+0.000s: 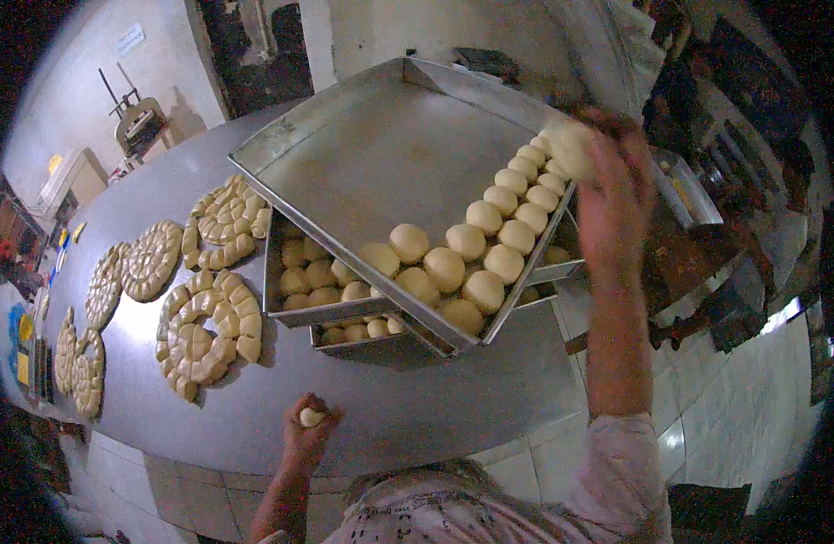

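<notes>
My left hand (308, 440) is closed around a small pale dough ball (312, 417), low over the near edge of the table. At the far right corner of the top metal tray (363, 154), my right hand (615, 177) is smeared by motion. Its fingers are around a pale dough ball (571, 150), also blurred. Rows of smooth round dough balls (483, 218) run along the tray's right side and gather at its near corner. The rest of the tray's floor is bare metal.
More trays (322, 313) with dough balls are stacked crosswise beneath. Left of them, coils of cut dough pieces (208, 331) lie on the metal table (390, 408). A metal press-like device (140, 122) stands at the far left. Cluttered equipment (698, 190) stands to the right, above a tiled floor.
</notes>
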`<state>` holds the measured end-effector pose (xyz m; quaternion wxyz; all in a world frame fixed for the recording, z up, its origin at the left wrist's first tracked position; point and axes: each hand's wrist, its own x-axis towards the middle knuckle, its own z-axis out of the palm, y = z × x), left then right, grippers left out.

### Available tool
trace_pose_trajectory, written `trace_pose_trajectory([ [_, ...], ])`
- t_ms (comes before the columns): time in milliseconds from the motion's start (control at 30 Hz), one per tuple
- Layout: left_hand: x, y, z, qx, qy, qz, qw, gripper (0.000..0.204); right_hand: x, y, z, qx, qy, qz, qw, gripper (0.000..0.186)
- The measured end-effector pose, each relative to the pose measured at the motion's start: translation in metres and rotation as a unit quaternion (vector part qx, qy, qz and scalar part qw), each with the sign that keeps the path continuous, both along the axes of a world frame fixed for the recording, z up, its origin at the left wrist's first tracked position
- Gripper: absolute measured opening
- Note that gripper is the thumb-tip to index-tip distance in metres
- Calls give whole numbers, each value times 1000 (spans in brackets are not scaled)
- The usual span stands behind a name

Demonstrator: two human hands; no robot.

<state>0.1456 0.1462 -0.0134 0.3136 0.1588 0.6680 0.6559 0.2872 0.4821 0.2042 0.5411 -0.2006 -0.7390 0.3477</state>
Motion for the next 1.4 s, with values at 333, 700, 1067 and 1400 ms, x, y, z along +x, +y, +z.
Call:
trace_pose_trajectory([
  [333, -28, -50, 16, -30, -81, -88, 992, 29, -17, -107, 18, 74, -179, 241, 951, 25],
  [700, -89, -63, -15, -142, 359, -211, 898, 44, 73, -204, -222, -38, -413, 34, 909, 30],
  [1067, -150, -51, -38, -206, 603, -25, 770, 48, 76, -182, -279, 82, -430, -80, 896, 36],
  [1400, -61, -52, -7, -20, -65, -100, 993, 14, 53, -132, -272, 62, -377, -156, 911, 28],
])
